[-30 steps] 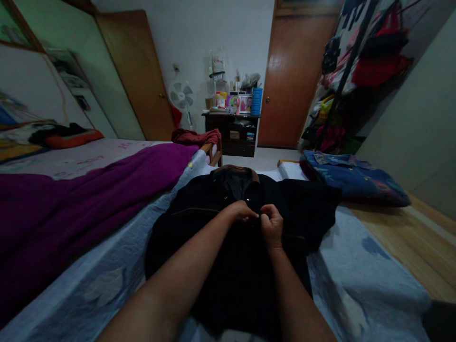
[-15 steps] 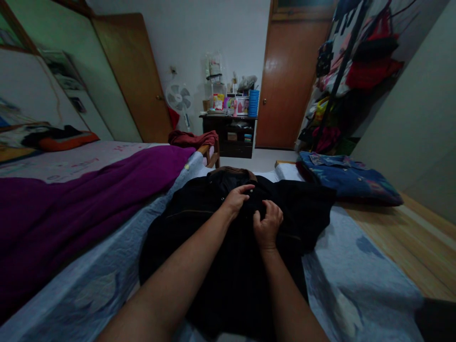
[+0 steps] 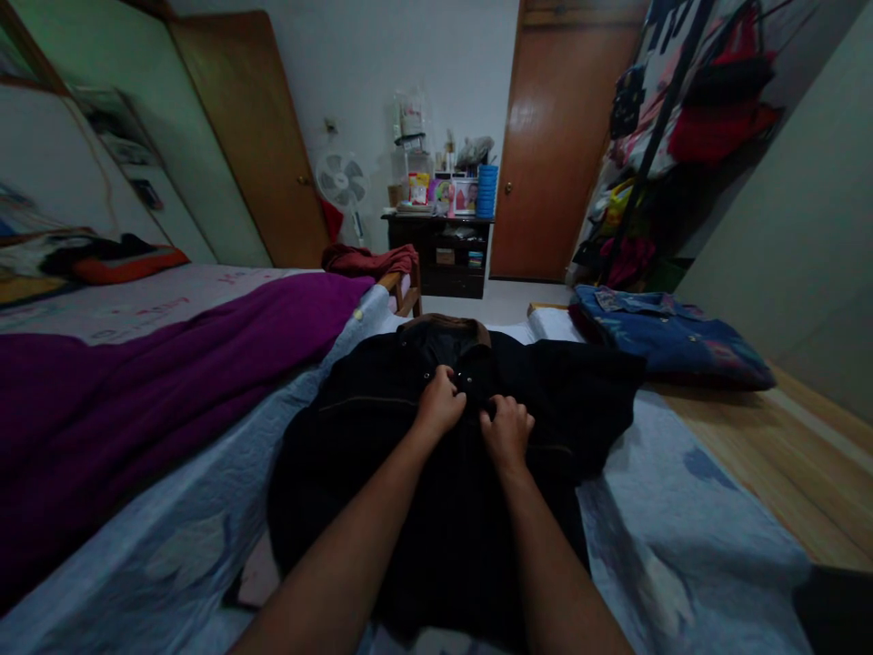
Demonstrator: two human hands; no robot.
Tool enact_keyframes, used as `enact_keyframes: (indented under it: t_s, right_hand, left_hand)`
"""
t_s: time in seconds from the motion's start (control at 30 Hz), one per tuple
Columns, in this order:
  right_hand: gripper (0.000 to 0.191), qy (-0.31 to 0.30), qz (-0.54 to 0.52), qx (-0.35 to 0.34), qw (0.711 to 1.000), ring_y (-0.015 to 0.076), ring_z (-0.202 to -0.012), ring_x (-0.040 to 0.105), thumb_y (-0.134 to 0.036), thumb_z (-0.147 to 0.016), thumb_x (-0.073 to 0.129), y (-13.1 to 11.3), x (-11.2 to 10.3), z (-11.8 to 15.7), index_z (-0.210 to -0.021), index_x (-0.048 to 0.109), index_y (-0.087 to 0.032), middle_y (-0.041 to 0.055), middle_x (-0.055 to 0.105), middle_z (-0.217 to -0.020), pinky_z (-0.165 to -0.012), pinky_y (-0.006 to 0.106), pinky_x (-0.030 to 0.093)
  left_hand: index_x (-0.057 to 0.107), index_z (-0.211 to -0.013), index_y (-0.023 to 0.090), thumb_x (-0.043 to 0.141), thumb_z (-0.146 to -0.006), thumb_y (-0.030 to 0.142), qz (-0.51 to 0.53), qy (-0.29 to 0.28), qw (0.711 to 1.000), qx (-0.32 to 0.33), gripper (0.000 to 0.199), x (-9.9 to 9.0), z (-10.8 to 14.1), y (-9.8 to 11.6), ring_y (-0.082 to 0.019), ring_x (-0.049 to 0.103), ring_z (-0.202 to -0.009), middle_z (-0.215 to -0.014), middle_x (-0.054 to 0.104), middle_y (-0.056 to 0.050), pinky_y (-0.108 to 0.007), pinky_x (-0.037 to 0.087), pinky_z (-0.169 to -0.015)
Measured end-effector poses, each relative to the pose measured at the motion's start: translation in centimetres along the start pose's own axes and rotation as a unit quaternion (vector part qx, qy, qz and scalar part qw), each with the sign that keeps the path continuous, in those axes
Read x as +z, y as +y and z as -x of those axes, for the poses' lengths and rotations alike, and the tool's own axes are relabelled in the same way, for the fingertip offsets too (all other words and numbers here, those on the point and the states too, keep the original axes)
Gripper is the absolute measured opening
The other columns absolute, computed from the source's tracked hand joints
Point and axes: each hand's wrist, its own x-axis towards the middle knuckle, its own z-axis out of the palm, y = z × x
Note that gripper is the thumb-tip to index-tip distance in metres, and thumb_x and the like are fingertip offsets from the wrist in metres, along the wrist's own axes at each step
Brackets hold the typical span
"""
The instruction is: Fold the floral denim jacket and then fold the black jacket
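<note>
A black jacket (image 3: 368, 446) with a brown collar lies spread face up on the bed, its collar at the far end and one sleeve reaching out to the right. Small shiny snap buttons show at the neck opening. My left hand (image 3: 440, 402) is closed on the left edge of the front opening, just below the collar. My right hand (image 3: 508, 428) has its thumb and fingers pinched on the cloth at the right side of the opening. A short gap separates the two hands. The fingertips partly hide the cloth they hold.
The jacket rests on a light blue patterned sheet (image 3: 655, 491). A purple blanket (image 3: 170, 364) covers the bed at left. Folded denim clothing (image 3: 668, 337) lies at right on a wooden board (image 3: 764, 455). Farther back stand a white fan (image 3: 343, 182) and a dark cabinet (image 3: 436, 264).
My left hand has drawn back toward me and slightly left, its stretched fingers now curled onto the jacket front. My right hand has lowered slightly and closed on the cloth.
</note>
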Motion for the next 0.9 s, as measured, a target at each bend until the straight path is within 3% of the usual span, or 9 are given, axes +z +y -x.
enact_keyframes:
  t_s: [0.13,0.23,0.37,0.47,0.57,0.67,0.9]
  right_hand:
    - [0.022,0.000,0.010,-0.002,1.000,0.0242,-0.099,0.055,-0.032,-0.093,0.048,-0.1,-0.3,0.0,-0.102,0.064,-0.021,0.0085,0.064,-0.105,-0.082,0.035,0.033]
    - [0.024,-0.001,0.010,0.000,1.000,0.0233,-0.099,0.056,-0.033,-0.095,0.045,-0.1,-0.5,0.0,-0.099,0.064,-0.020,0.0084,0.066,-0.105,-0.079,0.033,0.033]
    - [0.027,-0.019,-0.009,0.009,1.000,0.0211,-0.094,0.060,-0.033,-0.098,0.039,-0.1,-0.8,-0.3,-0.100,0.063,-0.019,0.0069,0.069,-0.099,-0.077,0.031,0.033]
    - [0.029,-0.028,-0.024,0.006,0.999,0.0213,-0.095,0.060,-0.033,-0.098,0.037,-0.1,-0.9,-0.4,-0.103,0.062,-0.020,0.0061,0.069,-0.099,-0.078,0.032,0.033]
    - [0.029,-0.039,-0.020,-0.005,0.999,0.0243,-0.102,0.058,-0.039,-0.093,0.045,-0.3,-0.8,-0.3,-0.106,0.062,-0.020,0.0081,0.067,-0.107,-0.081,0.034,0.034]
    - [0.032,-0.061,-0.004,-0.011,0.998,0.0259,-0.106,0.055,-0.041,-0.086,0.055,-0.3,-0.6,-0.3,-0.108,0.062,-0.019,0.0097,0.066,-0.110,-0.084,0.035,0.034]
    - [0.023,-0.059,0.008,-0.006,0.998,0.0225,-0.103,0.056,-0.035,-0.090,0.050,0.0,-0.4,-0.5,-0.102,0.063,-0.021,0.0078,0.065,-0.109,-0.081,0.032,0.034]
  left_hand:
    - [0.055,-0.102,0.015,0.068,-0.073,0.036,-0.179,-0.031,0.983,-0.017,0.038,0.2,3.0,-0.5,-0.027,0.066,-0.092,-0.094,0.069,-0.013,-0.032,0.047,-0.078]
    - [0.061,-0.086,0.017,0.060,-0.076,0.034,-0.214,-0.044,0.975,-0.032,0.019,0.6,3.6,-0.9,-0.027,0.067,-0.087,-0.088,0.070,-0.012,-0.031,0.046,-0.072]
    - [0.063,-0.074,0.020,0.053,-0.074,0.020,-0.180,-0.035,0.982,-0.043,0.011,1.1,3.4,-2.1,-0.023,0.066,-0.082,-0.082,0.071,-0.008,-0.029,0.043,-0.069]
    - [0.063,-0.077,0.020,0.051,-0.075,0.018,-0.088,-0.008,0.996,-0.032,0.013,1.3,3.7,-3.1,-0.018,0.064,-0.074,-0.075,0.068,-0.003,-0.025,0.041,-0.065]
    - [0.062,-0.080,0.019,0.049,-0.080,0.021,0.010,0.040,0.999,0.008,0.013,1.3,4.5,-3.6,-0.014,0.060,-0.068,-0.070,0.064,0.000,-0.023,0.041,-0.064]
    - [0.060,-0.082,0.019,0.048,-0.083,0.023,0.073,0.053,0.994,0.064,0.013,1.3,5.0,-3.5,-0.012,0.060,-0.069,-0.073,0.064,0.001,-0.021,0.042,-0.066]
    - [0.061,-0.088,0.020,0.050,-0.075,0.014,-0.006,-0.015,0.994,0.107,0.018,1.7,5.1,-3.2,-0.010,0.053,-0.058,-0.063,0.056,0.005,-0.021,0.036,-0.059]
